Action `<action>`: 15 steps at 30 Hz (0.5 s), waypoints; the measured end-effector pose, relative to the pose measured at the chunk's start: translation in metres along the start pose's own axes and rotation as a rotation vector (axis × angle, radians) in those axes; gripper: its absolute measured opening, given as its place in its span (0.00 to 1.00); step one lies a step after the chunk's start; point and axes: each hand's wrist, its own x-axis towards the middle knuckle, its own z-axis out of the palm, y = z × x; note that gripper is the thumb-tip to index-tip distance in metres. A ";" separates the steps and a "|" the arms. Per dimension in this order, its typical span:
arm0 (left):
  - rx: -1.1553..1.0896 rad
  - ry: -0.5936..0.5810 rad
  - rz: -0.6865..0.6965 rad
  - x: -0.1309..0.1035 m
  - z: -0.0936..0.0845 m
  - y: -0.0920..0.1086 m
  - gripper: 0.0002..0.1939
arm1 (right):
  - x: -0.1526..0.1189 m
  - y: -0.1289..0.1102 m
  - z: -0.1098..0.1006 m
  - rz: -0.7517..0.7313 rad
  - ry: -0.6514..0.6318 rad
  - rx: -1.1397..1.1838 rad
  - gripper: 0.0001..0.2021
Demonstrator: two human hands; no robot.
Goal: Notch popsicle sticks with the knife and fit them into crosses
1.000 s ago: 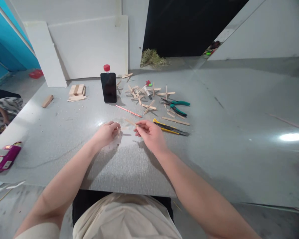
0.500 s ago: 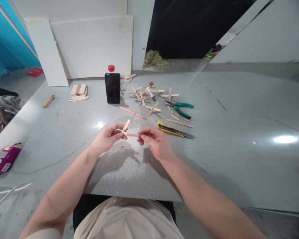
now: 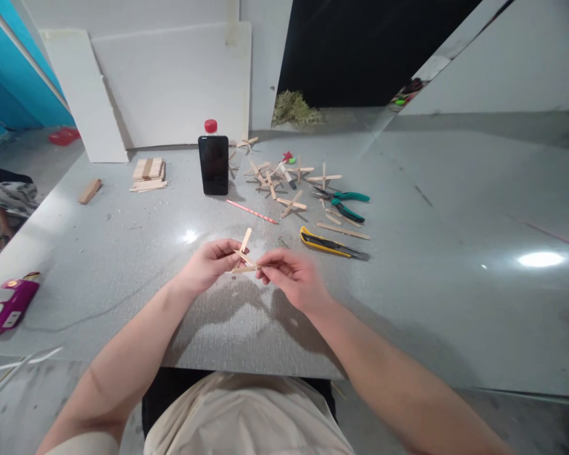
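Between my hands, just above the grey table, are pale wooden craft sticks. My left hand (image 3: 214,264) pinches a crossed pair of craft sticks (image 3: 247,240), one arm pointing up and away. My right hand (image 3: 289,275) is closed on the end of another craft stick (image 3: 244,270), which reaches left below the crossed pair. Whether that stick touches the pair I cannot tell; my right fingertips hide its end. Past my hands lie several crossed-stick pieces (image 3: 291,205), a red-and-white pencil-like stick (image 3: 251,212), and a yellow utility knife (image 3: 332,244).
Green-handled pliers (image 3: 344,203) lie beyond the knife, near loose sticks (image 3: 342,231). A black phone (image 3: 213,165) leans upright on a red-capped bottle (image 3: 210,126). A banded stack of sticks (image 3: 148,170) and a wooden block (image 3: 90,191) lie left. A purple box (image 3: 13,304) stands at the left edge.
My right hand has shifted slightly down and left, bringing its craft stick under the crossed pair. The crossed pair in my left hand has turned and moved slightly right.
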 end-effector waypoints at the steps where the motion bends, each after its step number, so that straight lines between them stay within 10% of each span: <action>1: -0.007 -0.001 -0.006 0.000 0.000 0.000 0.17 | 0.000 0.000 0.000 -0.002 0.003 -0.005 0.06; 15: -0.018 -0.098 -0.018 -0.006 0.019 0.006 0.11 | -0.002 0.011 0.003 0.025 0.001 0.018 0.07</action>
